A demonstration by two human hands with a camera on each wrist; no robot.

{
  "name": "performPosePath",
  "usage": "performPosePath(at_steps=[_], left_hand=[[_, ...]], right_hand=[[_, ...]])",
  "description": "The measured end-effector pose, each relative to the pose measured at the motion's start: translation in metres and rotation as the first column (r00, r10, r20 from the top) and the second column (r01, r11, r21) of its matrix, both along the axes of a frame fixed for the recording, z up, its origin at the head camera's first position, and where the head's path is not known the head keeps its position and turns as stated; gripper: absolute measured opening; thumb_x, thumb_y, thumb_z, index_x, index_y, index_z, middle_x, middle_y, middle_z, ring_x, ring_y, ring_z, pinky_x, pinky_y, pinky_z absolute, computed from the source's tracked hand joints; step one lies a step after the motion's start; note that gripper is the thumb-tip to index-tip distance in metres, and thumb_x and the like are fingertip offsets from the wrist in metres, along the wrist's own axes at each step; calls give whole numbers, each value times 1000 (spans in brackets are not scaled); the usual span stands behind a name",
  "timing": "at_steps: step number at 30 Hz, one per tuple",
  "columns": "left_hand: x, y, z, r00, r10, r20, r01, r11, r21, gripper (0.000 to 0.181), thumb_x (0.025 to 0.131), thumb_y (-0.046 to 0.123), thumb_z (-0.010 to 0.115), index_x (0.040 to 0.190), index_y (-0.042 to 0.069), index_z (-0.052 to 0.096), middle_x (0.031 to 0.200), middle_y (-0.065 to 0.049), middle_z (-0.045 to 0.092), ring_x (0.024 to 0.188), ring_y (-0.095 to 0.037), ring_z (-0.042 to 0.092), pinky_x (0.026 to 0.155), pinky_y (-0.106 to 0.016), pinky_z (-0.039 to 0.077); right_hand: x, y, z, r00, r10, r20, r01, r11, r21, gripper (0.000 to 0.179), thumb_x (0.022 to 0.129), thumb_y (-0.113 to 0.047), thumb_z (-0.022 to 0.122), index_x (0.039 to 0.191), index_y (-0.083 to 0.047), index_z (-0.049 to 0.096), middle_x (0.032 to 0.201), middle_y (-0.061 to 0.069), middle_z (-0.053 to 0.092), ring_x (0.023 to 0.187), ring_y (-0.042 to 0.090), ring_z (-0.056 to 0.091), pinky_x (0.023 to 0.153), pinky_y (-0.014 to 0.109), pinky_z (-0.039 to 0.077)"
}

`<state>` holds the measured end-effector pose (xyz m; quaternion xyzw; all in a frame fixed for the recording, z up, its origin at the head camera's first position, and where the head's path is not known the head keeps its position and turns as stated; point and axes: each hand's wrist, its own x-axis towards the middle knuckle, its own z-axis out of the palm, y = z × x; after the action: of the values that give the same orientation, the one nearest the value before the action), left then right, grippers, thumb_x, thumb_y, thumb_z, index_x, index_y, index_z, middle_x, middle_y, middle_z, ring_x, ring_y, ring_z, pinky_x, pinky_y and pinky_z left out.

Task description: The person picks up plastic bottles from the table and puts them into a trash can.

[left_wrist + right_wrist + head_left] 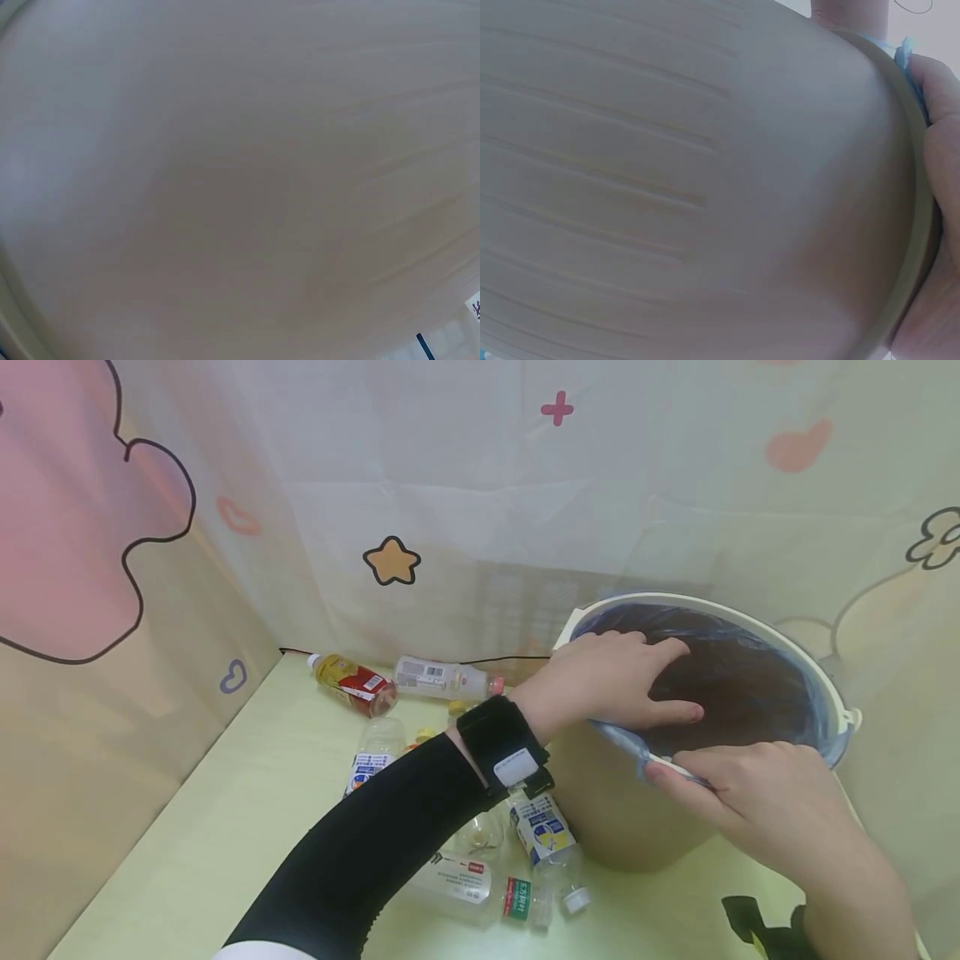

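Observation:
A pale trash can [637, 802] stands at the right, lined with a thin blue trash bag [772, 693] folded over its rim. My left hand [600, 681] lies across the left side of the rim, its thumb and index finger stretched out over the opening. At the near edge my right hand [780, 802] grips the rim and the bag, thumb outside. The right wrist view also has this right hand [945, 150] along the rim, with the ribbed outer wall [780, 180] filling most of the picture. Only the can's smooth and ribbed wall [240, 180] dominates the left wrist view.
Several plastic bottles lie on the pale green table [187, 860] left of the can: a red-labelled bottle [356, 685], a clear bottle [442, 678], a blue-and-white-labelled bottle [547, 835] and a green-banded bottle [517, 897]. A printed curtain [465, 460] hangs behind.

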<state>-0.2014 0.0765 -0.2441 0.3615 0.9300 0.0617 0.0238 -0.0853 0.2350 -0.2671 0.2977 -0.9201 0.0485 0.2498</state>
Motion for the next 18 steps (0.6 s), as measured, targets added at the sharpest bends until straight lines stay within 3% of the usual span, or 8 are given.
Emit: performPosePath(at_steps=[7, 13, 18], left_hand=[[-1, -1, -2, 1000, 13, -21, -11, 996, 86, 78, 79, 76, 45, 143, 32, 38, 133, 8, 55, 116, -8, 49, 97, -33, 46], [-1, -8, 0, 998, 28, -53, -18, 983, 184, 65, 84, 67, 49, 136, 29, 46, 123, 8, 60, 106, -6, 52, 89, -28, 48], [0, -10, 0, 995, -8, -103, 34, 967, 254, 57, 86, 61, 50, 131, 27, 49, 112, 7, 62, 97, -6, 53, 84, -26, 47]], right_hand=[[1, 1, 0, 1000, -15, 8, 15, 1000, 2, 44, 78, -38, 71, 53, -31, 35, 49, -23, 23, 43, 0, 25, 42, 21, 19], [1, 1, 0, 1000, -9, 3, 9, 1000, -8, 47, 77, -37, 71, 52, -30, 32, 49, -22, 19, 42, 0, 21, 42, 21, 17], [0, 2, -2, 1000, -7, -6, 7, 1000, -17, 49, 76, -37, 72, 52, -31, 30, 49, -22, 18, 43, -1, 19, 42, 21, 16]])
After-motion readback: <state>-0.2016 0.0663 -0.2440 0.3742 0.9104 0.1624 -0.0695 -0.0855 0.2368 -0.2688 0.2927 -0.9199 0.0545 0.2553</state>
